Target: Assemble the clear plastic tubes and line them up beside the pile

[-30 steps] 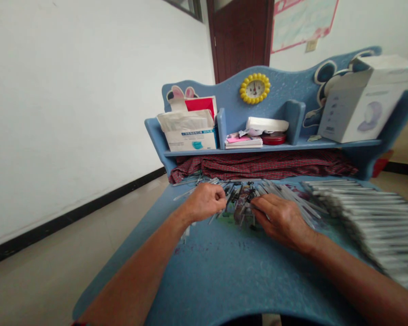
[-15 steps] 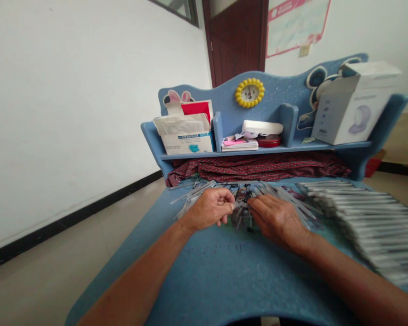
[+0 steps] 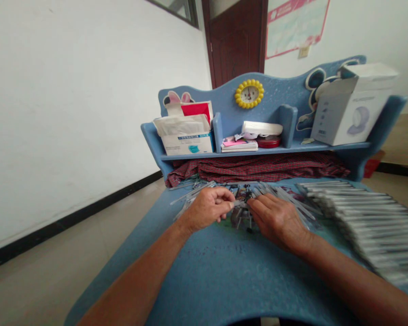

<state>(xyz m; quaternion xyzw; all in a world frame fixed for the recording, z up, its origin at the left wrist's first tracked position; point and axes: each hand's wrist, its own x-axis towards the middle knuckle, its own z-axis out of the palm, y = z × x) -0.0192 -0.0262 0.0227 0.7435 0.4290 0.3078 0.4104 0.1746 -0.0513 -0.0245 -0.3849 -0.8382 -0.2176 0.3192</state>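
Note:
My left hand (image 3: pixel 212 206) is closed in a pinch on one end of a translucent plastic pen barrel (image 3: pixel 239 204). At the barrel's other end are the closed fingertips of my right hand (image 3: pixel 279 219), which partly hide it. Small black pen parts (image 3: pixel 247 192) lie just beyond the fingertips, and another black piece (image 3: pixel 249 230) is below them. Loose clear tubes (image 3: pixel 193 195) spread behind my left hand. More clear tubes (image 3: pixel 297 203) lie behind and beside my right hand.
A large pile of pens (image 3: pixel 374 222) lines the table's right side. Red checked cloth (image 3: pixel 251 168) lies under the blue shelf (image 3: pixel 190 156). On the shelf stand a mask box (image 3: pixel 187 142), papers (image 3: pixel 240 146), a red tin (image 3: pixel 268 142) and a white carton (image 3: pixel 355 108).
Both hands stay almost in place, fingertips still meeting at the translucent barrel. The view has shifted very slightly.

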